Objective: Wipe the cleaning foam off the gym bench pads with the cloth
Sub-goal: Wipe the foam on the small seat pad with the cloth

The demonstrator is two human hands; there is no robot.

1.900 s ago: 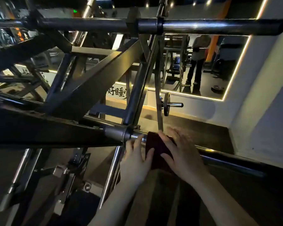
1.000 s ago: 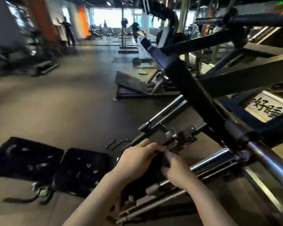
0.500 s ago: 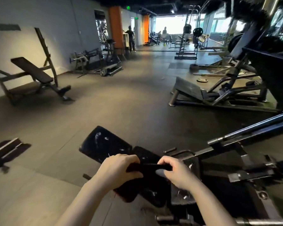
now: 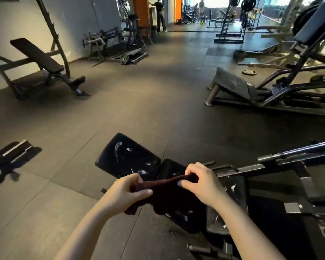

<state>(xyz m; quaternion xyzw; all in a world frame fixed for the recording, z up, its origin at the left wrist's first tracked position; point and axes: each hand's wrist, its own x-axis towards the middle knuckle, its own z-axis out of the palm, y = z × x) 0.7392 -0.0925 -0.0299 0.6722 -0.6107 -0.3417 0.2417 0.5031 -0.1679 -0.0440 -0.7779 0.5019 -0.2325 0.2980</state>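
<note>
You've got the cloth (image 4: 165,192) in both hands, held up in the air over the bench pads, not yet touching them. Left hand (image 4: 127,194) grips its left end, fingers curled round the bunched fabric w/ the thumb on top; right hand (image 4: 201,184) pinches the right end, fingertips bent down onto the top fold. Cloth is dark maroon, stretched between the two fists, rest of it drooping below.

What matters for the next move: the pads lie just beyond and below your hands. The far pad (image 4: 128,158) runs away from you toward upper left, long axis diagonal, its near edge butting the near pad (image 4: 174,169) at a narrow gap. White foam streaks (image 4: 118,146) show near the far pad's far-left corner, and more near its near-right corner close to the gap. More foam on the near pad's right side (image 4: 233,188) and by its near edge under the cloth. Left hand is nearer the far pad; right hand sits over the near pad. So, my guess, the wipe starts w/ a reach fwd and left along that diagonal.

Hard to read: the cloth and both hands hide most of the near pad's middle, so can't tell how much foam is there. Pad's near-right part melts into dark frame (image 4: 270,166) and shadow; its edge there isn't clear. Whether the cloth is folded or just bunched, can't tell.
</note>
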